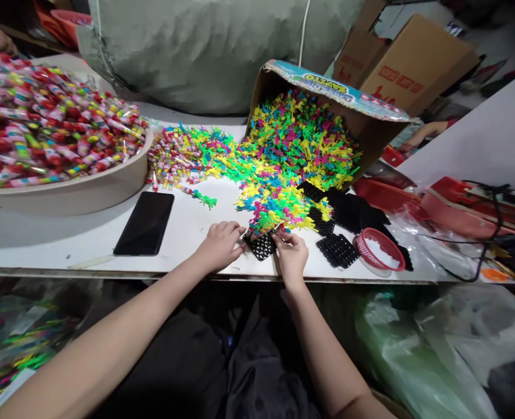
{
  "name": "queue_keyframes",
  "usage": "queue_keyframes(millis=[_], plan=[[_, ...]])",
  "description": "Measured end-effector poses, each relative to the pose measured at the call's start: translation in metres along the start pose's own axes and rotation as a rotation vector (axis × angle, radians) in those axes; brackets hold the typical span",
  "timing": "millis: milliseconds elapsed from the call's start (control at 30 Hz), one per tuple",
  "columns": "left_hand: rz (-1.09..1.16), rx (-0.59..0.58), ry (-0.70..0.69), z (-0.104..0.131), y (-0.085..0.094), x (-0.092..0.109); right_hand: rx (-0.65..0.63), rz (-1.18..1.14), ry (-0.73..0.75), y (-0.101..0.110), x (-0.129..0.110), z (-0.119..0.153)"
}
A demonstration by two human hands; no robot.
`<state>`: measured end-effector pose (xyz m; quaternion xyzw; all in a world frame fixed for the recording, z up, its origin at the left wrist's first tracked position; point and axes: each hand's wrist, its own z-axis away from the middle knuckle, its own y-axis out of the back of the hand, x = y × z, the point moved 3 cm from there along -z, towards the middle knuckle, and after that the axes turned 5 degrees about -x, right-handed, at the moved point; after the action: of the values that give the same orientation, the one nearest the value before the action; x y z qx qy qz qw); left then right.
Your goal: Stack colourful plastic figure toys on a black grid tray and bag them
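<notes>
A small black perforated tray (pixel 261 247) lies on the white table near its front edge, with small colourful plastic figures (pixel 268 189) heaped right up to its back side. My left hand (pixel 222 245) grips the tray's left edge between thumb and fingers. At the tray's right corner, my right hand (pixel 292 253) is closed in a pinch; a bit of red and blue shows at its fingertips, too small to name. The figures spill from a tipped cardboard box (pixel 375 131) behind the tray.
A big beige tub (pixel 126 180) full of wrapped candy tubes stands left. In front of it lies a black phone (pixel 144 224). To the right are more black perforated trays (pixel 338 250) and a red basket (pixel 379 249) with white contents. Another person's hand (pixel 414 138) shows behind the box.
</notes>
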<state>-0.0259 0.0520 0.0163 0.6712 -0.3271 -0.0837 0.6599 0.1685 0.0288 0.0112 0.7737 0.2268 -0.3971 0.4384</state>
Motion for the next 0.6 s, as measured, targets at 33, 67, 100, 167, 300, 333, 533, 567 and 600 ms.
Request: queue_keyframes(millis=[33,67,100,167,300,333,533,567,600], plan=[[0.000,-0.002,-0.002,0.000,0.000,0.000,-0.005,0.008,-0.017,-0.001,0.000,0.000],[0.002,-0.004,-0.005,0.000,0.000,0.001,-0.008,0.016,-0.033,-0.001,0.000,0.000],[0.006,-0.005,-0.007,0.001,0.000,0.001,-0.012,0.019,-0.048,-0.002,0.001,0.000],[0.019,-0.004,-0.010,0.000,-0.001,0.001,-0.016,-0.001,-0.072,-0.002,0.001,-0.001],[0.104,0.017,0.019,-0.003,0.002,-0.002,0.008,-0.073,-0.084,0.003,-0.002,0.001],[0.152,0.045,0.037,-0.003,0.006,-0.003,0.028,-0.092,-0.075,0.006,-0.004,0.003],[0.527,0.526,-0.049,0.007,0.061,0.001,-0.057,-0.350,-0.009,0.033,-0.034,0.029],[0.586,0.558,-0.071,0.010,0.068,0.003,-0.115,-0.384,-0.002,0.036,-0.040,0.035],[0.643,0.560,-0.090,0.012,0.072,0.005,-0.174,-0.406,0.007,0.037,-0.046,0.040]])
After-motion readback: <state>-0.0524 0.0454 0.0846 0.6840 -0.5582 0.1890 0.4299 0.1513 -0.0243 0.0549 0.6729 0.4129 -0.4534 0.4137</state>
